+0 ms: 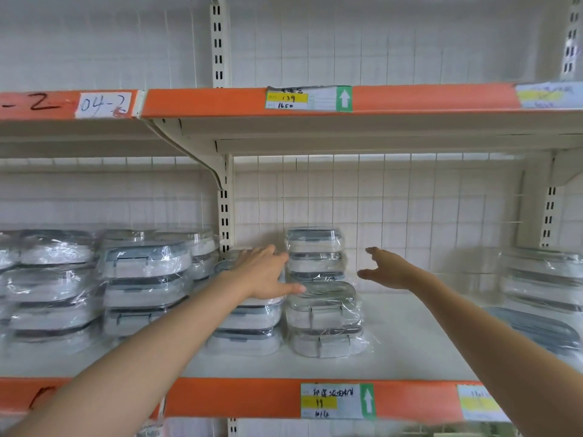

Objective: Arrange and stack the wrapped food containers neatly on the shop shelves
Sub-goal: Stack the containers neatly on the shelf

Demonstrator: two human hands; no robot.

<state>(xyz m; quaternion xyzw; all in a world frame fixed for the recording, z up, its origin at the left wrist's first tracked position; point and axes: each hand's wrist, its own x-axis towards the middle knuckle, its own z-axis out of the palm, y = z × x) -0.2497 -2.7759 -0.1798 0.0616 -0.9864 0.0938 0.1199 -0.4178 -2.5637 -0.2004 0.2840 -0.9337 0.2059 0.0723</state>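
The left hand is resting flat, fingers released, on a wrapped container stack — the right hand is hovering beside the shelf's rear stack, fingers loose, grasping nothing.

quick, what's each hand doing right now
Left hand: open, fingers straight, resting on top of a wrapped container stack.
Right hand: open, holding nothing, in the air beside the back stack.
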